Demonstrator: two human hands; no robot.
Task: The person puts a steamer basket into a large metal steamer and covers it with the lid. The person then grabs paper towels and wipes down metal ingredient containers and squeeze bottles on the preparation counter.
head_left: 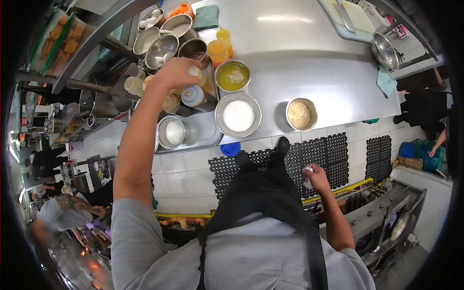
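Note:
My left hand (175, 72) reaches over a crowd of bottles, its fingers curled round the upper part of a squeeze bottle (205, 83) with a pale top. Beside it stand a white-capped squeeze bottle (194, 98) and orange-topped bottles (218, 50). My right hand (318, 180) hangs over the floor, closed round a crumpled white cloth or paper (308, 178); which of the two I cannot tell. Along the table's near edge are a bowl of white powder or grains (239, 116), a pot of yellow liquid (232, 76) and a tin of beige paste-like food (301, 114).
The steel table (290, 58) carries a cutting board with a knife (344, 17) and a metal bowl (385, 51) at right. Several metal containers and eggs (151, 18) stand at back left. A shelf rail crosses the left. Black mats (324, 157) cover the floor. Other people work on both sides.

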